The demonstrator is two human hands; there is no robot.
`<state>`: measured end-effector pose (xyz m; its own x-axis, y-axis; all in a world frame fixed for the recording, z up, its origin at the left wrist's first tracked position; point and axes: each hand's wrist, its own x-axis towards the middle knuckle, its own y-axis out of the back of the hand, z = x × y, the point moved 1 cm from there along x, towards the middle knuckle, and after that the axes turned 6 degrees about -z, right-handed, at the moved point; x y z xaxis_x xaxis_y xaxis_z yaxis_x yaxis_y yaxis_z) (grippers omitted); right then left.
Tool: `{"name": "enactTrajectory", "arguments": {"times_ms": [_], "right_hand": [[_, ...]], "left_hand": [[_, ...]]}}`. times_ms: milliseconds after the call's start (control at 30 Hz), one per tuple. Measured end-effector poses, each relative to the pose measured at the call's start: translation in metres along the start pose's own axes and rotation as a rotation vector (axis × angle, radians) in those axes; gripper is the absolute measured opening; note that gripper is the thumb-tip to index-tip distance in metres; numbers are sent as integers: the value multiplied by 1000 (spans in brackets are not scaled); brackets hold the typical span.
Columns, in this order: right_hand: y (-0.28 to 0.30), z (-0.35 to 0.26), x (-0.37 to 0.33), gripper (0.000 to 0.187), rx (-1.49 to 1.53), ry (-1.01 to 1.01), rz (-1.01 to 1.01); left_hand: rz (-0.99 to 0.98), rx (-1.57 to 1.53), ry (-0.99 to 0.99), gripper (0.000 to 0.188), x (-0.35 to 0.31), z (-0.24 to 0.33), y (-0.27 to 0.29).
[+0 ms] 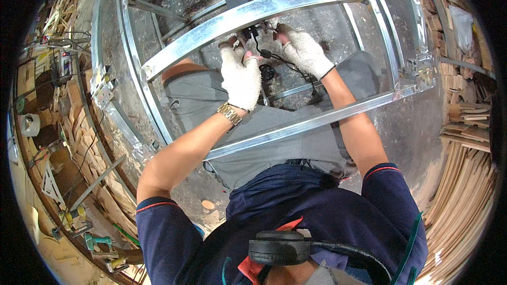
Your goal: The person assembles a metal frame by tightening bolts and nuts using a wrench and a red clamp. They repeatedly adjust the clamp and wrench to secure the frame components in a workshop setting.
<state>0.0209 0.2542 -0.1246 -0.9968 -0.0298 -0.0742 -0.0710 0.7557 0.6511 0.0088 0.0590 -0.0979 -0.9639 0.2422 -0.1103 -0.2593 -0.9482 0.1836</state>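
Flanking thin black cable: fuzzy gloves

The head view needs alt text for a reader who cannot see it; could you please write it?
A person has a white-gloved left hand and right hand within a metal frame, close to a black cable. A gold watch is on the left wrist; wood pieces lie on both sides.

Hands white-gloved; gold watch; navy shirt; grey shorts
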Motion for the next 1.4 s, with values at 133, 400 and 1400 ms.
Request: {"name": "enactTrajectory", "arguments": {"times_ms": [133,400,1400], "right_hand": [[-5,3,13,30,-117,10,28],[-46,21,22,34,31,-21,218],[-35,22,19,38,-47,-19,61]], "left_hand": [[27,49,22,36,0,1,-2],[68,16,-8,31,-2,-1,-5],[74,258,-19,43,-4,16,0]]}}
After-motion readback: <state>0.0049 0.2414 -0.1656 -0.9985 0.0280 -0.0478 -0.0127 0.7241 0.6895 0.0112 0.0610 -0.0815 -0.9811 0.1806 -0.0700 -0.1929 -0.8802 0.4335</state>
